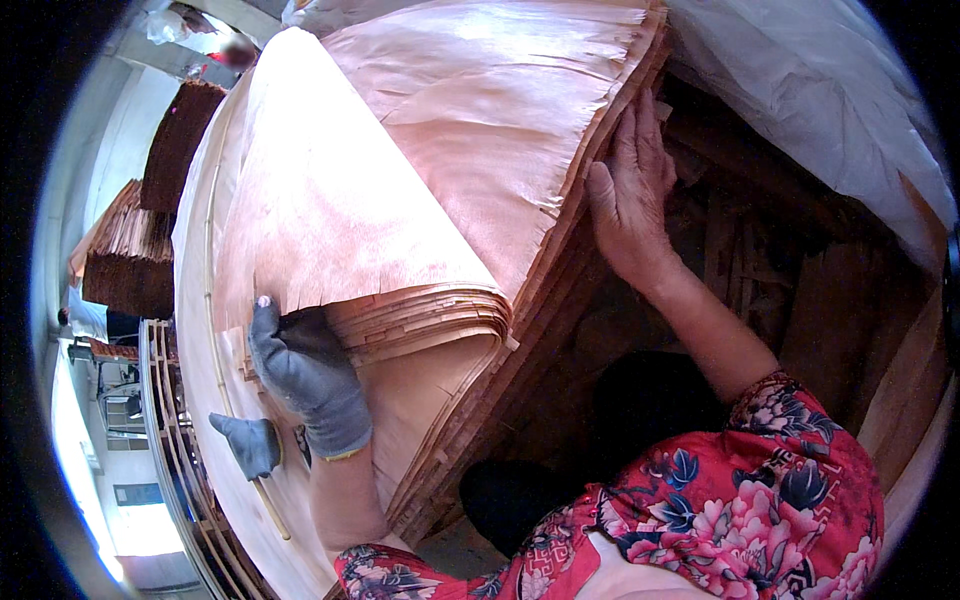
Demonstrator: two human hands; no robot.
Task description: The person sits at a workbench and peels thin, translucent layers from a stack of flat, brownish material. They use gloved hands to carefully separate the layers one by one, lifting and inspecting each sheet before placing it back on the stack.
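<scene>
A broad stack of thin pinkish-tan wood veneer sheets (pixel 470 120) fills the middle, with frayed edges on its right side. Several upper sheets are bent over into a thick fold (pixel 350 220). My left hand (pixel 310 375), in a grey work glove with a bare fingertip showing, grips the near edge of the folded sheets; part of its fingers is hidden there. Bare, with fingers stretched out, my right hand (pixel 637 190) lies against the stack's right edge. A second grey glove (pixel 248 445) rests left of my left hand, on a thin rod (pixel 222 370).
White plastic sheeting (pixel 820 110) drapes at the upper right, above dark boards and scraps (pixel 740 240). Dark-edged veneer piles (pixel 135 250) stand at the far left, near a slatted rack (pixel 175 430). A person (pixel 90 318) is partly visible there.
</scene>
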